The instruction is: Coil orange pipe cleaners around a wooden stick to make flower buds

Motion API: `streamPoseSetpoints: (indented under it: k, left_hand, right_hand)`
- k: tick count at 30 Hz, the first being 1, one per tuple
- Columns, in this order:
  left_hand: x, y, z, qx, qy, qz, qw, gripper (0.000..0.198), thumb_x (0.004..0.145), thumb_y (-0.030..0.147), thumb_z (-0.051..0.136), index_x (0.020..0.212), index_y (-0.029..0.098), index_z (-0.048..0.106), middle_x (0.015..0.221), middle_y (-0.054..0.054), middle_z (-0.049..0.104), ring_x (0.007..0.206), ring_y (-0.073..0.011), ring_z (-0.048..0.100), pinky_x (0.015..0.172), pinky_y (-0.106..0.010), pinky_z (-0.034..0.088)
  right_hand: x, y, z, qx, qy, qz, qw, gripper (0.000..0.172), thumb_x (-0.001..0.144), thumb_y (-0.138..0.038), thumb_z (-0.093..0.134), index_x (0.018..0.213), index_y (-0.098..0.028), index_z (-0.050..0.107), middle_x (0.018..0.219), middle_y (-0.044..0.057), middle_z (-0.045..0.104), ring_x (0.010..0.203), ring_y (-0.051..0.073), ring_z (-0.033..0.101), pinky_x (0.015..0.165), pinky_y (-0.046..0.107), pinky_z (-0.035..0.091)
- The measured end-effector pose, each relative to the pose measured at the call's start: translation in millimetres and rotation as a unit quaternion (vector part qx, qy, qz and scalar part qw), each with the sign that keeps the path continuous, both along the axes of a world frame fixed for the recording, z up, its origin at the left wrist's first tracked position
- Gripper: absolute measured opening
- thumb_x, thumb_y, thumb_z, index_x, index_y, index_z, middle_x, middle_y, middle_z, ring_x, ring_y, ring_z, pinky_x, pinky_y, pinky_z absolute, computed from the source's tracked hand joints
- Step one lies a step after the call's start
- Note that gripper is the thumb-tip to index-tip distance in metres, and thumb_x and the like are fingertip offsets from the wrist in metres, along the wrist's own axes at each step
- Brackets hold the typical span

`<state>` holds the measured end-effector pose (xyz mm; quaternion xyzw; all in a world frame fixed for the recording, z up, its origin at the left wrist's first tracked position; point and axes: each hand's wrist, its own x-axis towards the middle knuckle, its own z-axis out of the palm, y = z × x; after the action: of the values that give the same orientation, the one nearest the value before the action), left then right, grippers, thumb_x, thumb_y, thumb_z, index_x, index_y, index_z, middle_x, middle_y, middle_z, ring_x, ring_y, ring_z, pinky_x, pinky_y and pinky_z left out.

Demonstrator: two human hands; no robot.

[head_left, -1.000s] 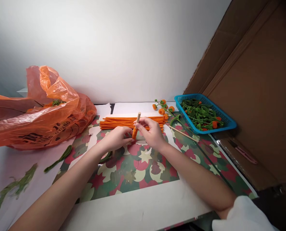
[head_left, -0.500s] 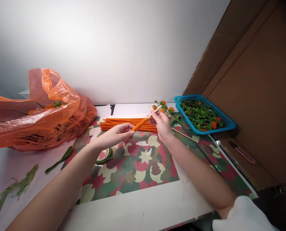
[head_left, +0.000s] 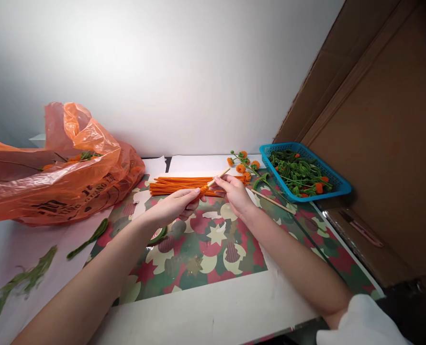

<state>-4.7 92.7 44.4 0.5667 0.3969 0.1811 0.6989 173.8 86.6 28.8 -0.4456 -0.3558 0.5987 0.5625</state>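
Note:
Between both hands is a pale wooden stick (head_left: pixel 219 177), tilted with its free end up to the right. An orange fuzzy pipe cleaner (head_left: pixel 204 189) is wound round its lower part. My left hand (head_left: pixel 182 203) is closed round the wound pipe cleaner and hides most of it. With thumb and fingers my right hand (head_left: pixel 236 194) pinches the stick just above the winding. Behind the hands lies a bundle of orange pipe cleaners (head_left: pixel 172 185). A roll of green tape (head_left: pixel 160 236) is partly hidden under my left forearm.
An orange plastic bag (head_left: pixel 91 179) stands at left. Nearby lie a folded green strand (head_left: pixel 88 238) and green leaf pieces (head_left: pixel 31 276). At right are a blue basket (head_left: pixel 319 196) of green stems, orange flowers (head_left: pixel 241 168), another stick (head_left: pixel 272 200) and a cutter knife (head_left: pixel 362 229).
My left hand has moved up and now covers most of the orange winding that showed between the hands. The stick's free end and my right hand have shifted slightly left and down.

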Motion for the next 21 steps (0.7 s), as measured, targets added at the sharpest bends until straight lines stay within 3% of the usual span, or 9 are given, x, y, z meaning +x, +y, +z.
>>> streamPoseSetpoints:
  k: [14,21]
  left_hand:
    - [0.7,-2.1,4.3,-0.004,0.012,-0.005,1.000,0.043,0.084,0.060,0.044,0.073,0.018,0.047,0.058,0.008,0.018,0.045,-0.0059,0.014,0.041,-0.020,0.012]
    - [0.7,-2.7,4.5,-0.015,0.000,-0.007,1.000,0.044,0.082,0.059,0.048,0.065,0.020,0.037,0.057,0.008,0.016,0.046,-0.0061,0.013,0.040,-0.020,0.011]
  right_hand:
    - [-3.8,-4.6,3.1,-0.005,-0.029,0.003,1.000,0.029,0.060,-0.038,0.077,0.069,-0.016,0.060,0.068,0.001,0.069,0.064,0.013,0.064,0.068,0.026,0.049]
    - [-6.2,-6.2,1.5,-0.013,-0.058,0.014,0.998,0.030,0.060,-0.041,0.076,0.069,-0.016,0.062,0.063,0.000,0.066,0.063,0.013,0.063,0.060,0.024,0.044]
